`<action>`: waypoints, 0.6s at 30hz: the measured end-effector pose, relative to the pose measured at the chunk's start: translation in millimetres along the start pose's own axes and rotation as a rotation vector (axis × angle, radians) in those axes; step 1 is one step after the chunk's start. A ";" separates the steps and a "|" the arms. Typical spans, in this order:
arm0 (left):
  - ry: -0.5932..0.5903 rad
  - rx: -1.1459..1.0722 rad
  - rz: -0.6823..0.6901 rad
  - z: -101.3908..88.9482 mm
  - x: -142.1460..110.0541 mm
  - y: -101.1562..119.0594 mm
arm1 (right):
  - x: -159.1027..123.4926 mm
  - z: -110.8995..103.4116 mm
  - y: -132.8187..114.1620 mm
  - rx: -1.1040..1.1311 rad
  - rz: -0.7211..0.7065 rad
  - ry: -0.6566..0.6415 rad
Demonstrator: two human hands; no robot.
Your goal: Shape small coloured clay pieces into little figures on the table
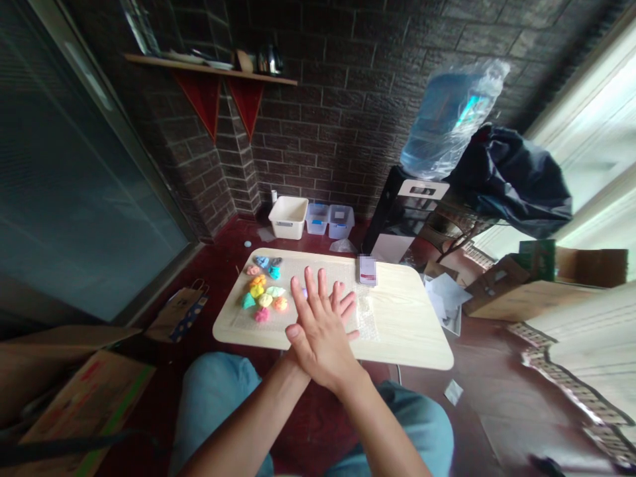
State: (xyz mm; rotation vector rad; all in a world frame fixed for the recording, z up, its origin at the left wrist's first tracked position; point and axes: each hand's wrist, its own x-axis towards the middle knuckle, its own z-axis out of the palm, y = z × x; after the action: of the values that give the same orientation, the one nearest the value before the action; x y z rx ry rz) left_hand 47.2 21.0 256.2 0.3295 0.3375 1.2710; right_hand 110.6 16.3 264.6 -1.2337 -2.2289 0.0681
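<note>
My right hand (322, 338) lies across my left hand (344, 306) above the near edge of a light wooden table (407, 318). The right is on top, back upward, with its fingers stretched and spread. Beneath it, the left hand shows only its spread fingertips and wrist. Anything between the palms is hidden. To the left on the table lie several coloured lumps of soft modelling clay, among them a pink lump (262, 315), a green lump (248, 301), an orange lump (281, 303) and a blue lump (262, 262). A small purple patch (305, 291) shows between my right fingers.
Bubble wrap (368, 318) covers part of the table, with a phone (368, 270) at its back edge. Behind stand a white bin (289, 218), clear boxes (340, 222) and a water dispenser (405, 212). Cardboard boxes (84, 411) flank both sides.
</note>
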 end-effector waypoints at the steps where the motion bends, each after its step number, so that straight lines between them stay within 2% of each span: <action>1: -0.028 -0.008 -0.045 1.3 -0.9 -2.0 | 1.9 -1.2 2.1 -0.009 0.026 0.014; 5: -0.112 -0.042 -0.182 2.0 -0.4 -0.2 | -1.8 -0.8 9.8 -0.007 0.114 0.015; 8: -0.077 -0.050 -0.087 -1.7 -1.0 1.9 | -9.9 1.8 2.0 0.027 0.017 -0.042; 11: -0.053 -0.046 -0.020 -1.8 -4.8 -2.5 | -9.5 1.3 -2.5 0.015 -0.012 -0.005; 15: -0.089 -0.050 -0.166 2.9 -6.0 -2.5 | -7.9 -0.5 7.3 -0.023 0.097 0.036; 18: -0.078 -0.062 -0.177 0.9 -4.7 1.6 | -13.1 0.5 4.6 -0.007 0.043 -0.014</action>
State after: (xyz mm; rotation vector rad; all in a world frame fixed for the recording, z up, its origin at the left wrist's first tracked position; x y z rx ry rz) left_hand 45.0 16.8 258.1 0.2894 0.2541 1.0897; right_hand 119.0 8.7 256.6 -1.2892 -2.2165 0.0856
